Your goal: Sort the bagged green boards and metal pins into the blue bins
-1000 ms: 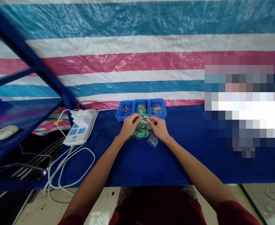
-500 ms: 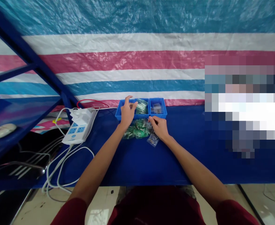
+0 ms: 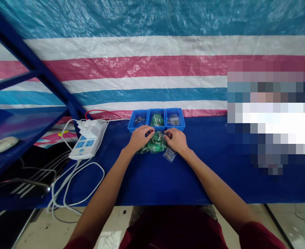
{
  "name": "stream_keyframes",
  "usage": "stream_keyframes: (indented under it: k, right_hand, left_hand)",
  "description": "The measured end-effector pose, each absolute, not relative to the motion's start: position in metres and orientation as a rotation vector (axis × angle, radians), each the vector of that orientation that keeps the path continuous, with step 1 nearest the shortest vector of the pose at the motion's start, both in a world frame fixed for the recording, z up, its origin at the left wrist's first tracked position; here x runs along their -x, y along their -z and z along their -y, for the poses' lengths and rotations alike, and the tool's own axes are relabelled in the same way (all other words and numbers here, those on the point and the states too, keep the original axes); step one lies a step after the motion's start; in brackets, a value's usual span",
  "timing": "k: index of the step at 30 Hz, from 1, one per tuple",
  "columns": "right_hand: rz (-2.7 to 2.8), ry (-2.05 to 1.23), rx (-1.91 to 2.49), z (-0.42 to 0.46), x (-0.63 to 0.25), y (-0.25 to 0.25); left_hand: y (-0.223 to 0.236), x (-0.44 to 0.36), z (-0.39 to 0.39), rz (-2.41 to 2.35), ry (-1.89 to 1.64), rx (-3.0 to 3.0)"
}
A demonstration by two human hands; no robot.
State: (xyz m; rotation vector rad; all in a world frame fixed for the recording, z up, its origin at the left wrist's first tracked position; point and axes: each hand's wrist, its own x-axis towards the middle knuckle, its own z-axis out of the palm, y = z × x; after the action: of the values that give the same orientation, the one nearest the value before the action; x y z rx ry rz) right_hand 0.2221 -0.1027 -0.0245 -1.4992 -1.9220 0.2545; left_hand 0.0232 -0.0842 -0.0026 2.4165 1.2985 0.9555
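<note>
Green packets point(image 3: 157, 120) lie in the middle bin point(image 3: 159, 128).

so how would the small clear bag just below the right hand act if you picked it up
The bag looks like thin, creased plastic, so it would probably flop and bend in the fingers. Only a few small pieces show inside, so it is likely light. Its film looks shiny, so it may slide easily if pushed across the table.

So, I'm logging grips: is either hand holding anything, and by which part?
It cannot be told: the left hand is at the left side of the piled bags, the right hand at their right, but no hold shows clearly.
</note>
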Motion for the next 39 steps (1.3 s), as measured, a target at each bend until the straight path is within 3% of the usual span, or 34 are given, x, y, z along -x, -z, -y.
stream_keyframes:
  k: [14, 39]
  right_hand:
    - [2.186, -0.283, 1.657, 0.109, -0.220, 0.019]
    - [2.228, -0.221, 1.619, 0.104, -0.219, 0.026]
  left_hand:
    - [0.013, -0.022, 0.086, -1.272, -0.921, -2.705]
    - [0.020, -0.025, 0.087, -1.265, -0.966, -2.720]
